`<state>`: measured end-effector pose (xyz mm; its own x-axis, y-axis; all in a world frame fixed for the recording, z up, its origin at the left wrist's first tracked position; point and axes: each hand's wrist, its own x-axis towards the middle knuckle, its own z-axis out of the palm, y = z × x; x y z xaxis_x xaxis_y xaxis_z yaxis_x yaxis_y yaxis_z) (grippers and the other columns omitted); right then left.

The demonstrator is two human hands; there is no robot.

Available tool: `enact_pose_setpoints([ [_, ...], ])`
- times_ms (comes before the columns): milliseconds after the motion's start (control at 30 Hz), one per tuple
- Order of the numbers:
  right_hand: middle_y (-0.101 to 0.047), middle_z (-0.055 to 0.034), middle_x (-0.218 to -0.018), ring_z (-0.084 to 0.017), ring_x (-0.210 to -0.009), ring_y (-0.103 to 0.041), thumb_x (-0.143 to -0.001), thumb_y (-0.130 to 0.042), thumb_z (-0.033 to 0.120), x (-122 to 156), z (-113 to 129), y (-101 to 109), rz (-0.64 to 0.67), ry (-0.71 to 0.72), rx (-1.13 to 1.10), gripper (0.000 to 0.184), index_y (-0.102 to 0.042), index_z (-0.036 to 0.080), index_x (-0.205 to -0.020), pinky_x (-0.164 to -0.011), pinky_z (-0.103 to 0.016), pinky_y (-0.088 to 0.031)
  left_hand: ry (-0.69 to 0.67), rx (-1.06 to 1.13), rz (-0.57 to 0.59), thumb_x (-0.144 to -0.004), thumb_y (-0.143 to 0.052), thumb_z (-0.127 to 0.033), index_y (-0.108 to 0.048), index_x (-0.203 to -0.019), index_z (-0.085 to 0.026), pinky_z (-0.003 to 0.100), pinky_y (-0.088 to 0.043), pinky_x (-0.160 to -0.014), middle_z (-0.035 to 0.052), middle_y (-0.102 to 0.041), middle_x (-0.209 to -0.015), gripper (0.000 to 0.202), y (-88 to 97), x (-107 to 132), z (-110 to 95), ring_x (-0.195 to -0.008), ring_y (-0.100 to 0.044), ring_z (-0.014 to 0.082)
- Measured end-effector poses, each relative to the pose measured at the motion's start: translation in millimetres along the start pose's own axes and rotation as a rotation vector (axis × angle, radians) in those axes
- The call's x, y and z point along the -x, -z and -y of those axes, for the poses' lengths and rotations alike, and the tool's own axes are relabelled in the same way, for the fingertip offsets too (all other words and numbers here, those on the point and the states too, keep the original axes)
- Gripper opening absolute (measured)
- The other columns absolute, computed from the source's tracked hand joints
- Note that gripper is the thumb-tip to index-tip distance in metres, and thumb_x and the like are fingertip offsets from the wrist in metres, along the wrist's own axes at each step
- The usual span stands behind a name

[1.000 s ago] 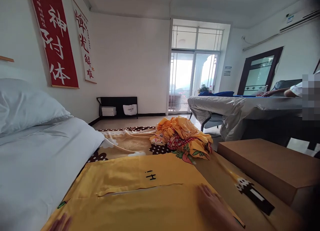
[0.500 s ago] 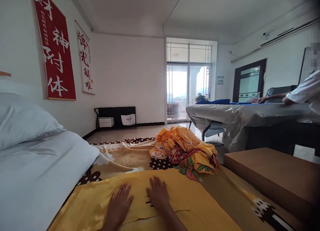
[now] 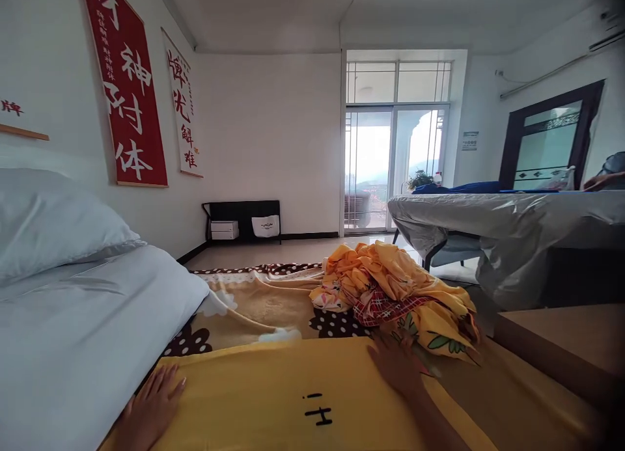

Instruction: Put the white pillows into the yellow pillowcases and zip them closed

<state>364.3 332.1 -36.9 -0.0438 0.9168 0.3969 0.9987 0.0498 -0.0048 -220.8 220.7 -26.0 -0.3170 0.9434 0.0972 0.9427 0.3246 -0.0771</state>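
Note:
A yellow cloth with black marks lies spread flat on the bed in front of me. My left hand rests flat on its left edge, fingers stretched out, beside the white duvet. My right hand lies flat on the cloth's far right corner, fingers spread. Its fingertips reach a crumpled heap of yellow printed fabric.
A brown dotted blanket covers the bed beneath the cloth. A white pillow lies at the left. A wooden box stands at the right. Behind it is a table under a grey cover, with another person's hand on it.
Both hands were together at the cloth's middle; they have slid apart, the left to the left edge and the right to the far right corner. The view has shifted left.

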Motion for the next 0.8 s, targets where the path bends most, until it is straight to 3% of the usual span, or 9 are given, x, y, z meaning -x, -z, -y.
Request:
enact_pose_setpoints([
  [167, -0.042, -0.0134, -0.148, -0.031, -0.137, -0.034, -0.092, -0.026, 0.031, 2.8, 2.8, 5.7, 0.099, -0.026, 0.03, 0.054, -0.048, 0.014, -0.139, -0.11, -0.057, -0.023, 0.151, 0.075, 0.043, -0.096, -0.025, -0.037, -0.026, -0.15, -0.02, 0.051, -0.023, -0.114, 0.0059, -0.017, -0.159, 0.056, 16.4, 6.8, -15.4, -0.146, -0.017, 0.021],
  [267, -0.041, -0.0142, -0.148, -0.03, -0.138, -0.034, -0.093, -0.026, 0.028, 11.9, 9.0, 17.9, 0.147, -0.028, 0.028, 0.054, -0.047, 0.012, -0.14, -0.109, -0.054, -0.026, 0.121, 0.102, 0.036, -0.097, -0.021, -0.031, -0.032, -0.148, -0.016, 0.055, -0.021, -0.114, 0.0081, -0.018, -0.158, 0.054, 32.8, 17.1, -30.3, -0.146, -0.018, 0.0214],
  [333, -0.043, -0.0162, -0.146, -0.031, -0.136, -0.037, -0.092, -0.029, 0.027, 18.6, 12.6, 29.5, 0.187, -0.029, 0.028, 0.053, -0.047, 0.012, -0.14, -0.106, -0.053, -0.031, -0.076, 0.169, 0.012, -0.096, -0.027, -0.029, -0.039, -0.145, -0.02, 0.056, -0.019, -0.114, 0.007, -0.02, -0.157, 0.051, 48.7, 33.0, -50.2, -0.146, -0.018, 0.0221],
  [433, -0.051, -0.0244, -0.136, -0.034, -0.127, -0.047, -0.09, -0.033, 0.017, 32.4, 26.5, 53.9, 0.237, 0.0, 0.026, 0.049, -0.052, 0.006, -0.134, -0.098, -0.05, -0.038, -0.546, 0.345, 0.049, -0.096, -0.033, -0.037, -0.04, -0.143, -0.032, 0.053, -0.018, -0.116, 0.001, -0.02, -0.157, 0.048, 75.8, 74.5, -97.2, -0.146, -0.018, 0.0202],
  [500, -0.057, -0.0269, -0.126, -0.033, -0.119, -0.054, -0.086, -0.036, 0.009, 49.6, 47.2, 73.1, 0.254, 0.054, 0.006, 0.047, -0.057, 0.004, -0.127, -0.094, -0.046, -0.04, -0.784, 0.425, 0.144, -0.096, -0.035, -0.041, -0.036, -0.145, -0.036, 0.05, -0.019, -0.117, -0.0009, -0.023, -0.156, 0.049, 87.1, 106.6, -131.6, -0.145, -0.022, 0.0194],
  [600, -0.062, -0.0175, -0.125, -0.025, -0.114, -0.058, -0.086, -0.037, 0.008, 93.1, 94.4, 97.1, 0.244, 0.198, -0.077, 0.04, -0.063, 0.013, -0.116, -0.095, -0.036, -0.038, -0.983, 0.451, 0.249, -0.096, -0.033, -0.04, -0.03, -0.148, -0.034, 0.05, -0.017, -0.118, -0.0003, -0.025, -0.155, 0.052, 85.8, 139.1, -166.9, -0.144, -0.023, 0.0208],
  [667, -0.062, -0.0072, -0.127, -0.019, -0.116, -0.055, -0.087, -0.039, 0.012, 128.1, 129.5, 104.5, 0.209, 0.339, -0.165, 0.036, -0.064, 0.022, -0.11, -0.1, -0.031, -0.034, -0.971, 0.456, 0.27, -0.097, -0.031, -0.041, -0.029, -0.149, -0.033, 0.05, -0.016, -0.118, -0.0004, -0.025, -0.156, 0.052, 78.3, 143.7, -174.2, -0.144, -0.022, 0.0205],
  [733, -0.067, -0.0044, -0.112, -0.018, -0.105, -0.059, -0.083, -0.047, 0.015, 156.9, 160.9, 105.2, 0.2, 0.571, -0.288, 0.026, -0.065, 0.023, -0.1, -0.094, -0.029, -0.037, -0.894, 0.457, 0.258, -0.097, -0.031, -0.042, -0.031, -0.148, -0.033, 0.049, -0.015, -0.119, -0.001, -0.024, -0.156, 0.052, 72.1, 138.4, -172.9, -0.145, -0.021, 0.0197],
  [800, -0.069, -0.0065, -0.102, -0.021, -0.097, -0.061, -0.078, -0.054, 0.019, 171.6, 185.4, 104.6, 0.239, 0.702, -0.285, 0.018, -0.065, 0.02, -0.092, -0.089, -0.03, -0.04, -0.83, 0.45, 0.238, -0.096, -0.033, -0.042, -0.035, -0.146, -0.033, 0.048, -0.015, -0.119, -0.0011, -0.025, -0.156, 0.051, 69.2, 130.5, -169.8, -0.145, -0.021, 0.0195],
])
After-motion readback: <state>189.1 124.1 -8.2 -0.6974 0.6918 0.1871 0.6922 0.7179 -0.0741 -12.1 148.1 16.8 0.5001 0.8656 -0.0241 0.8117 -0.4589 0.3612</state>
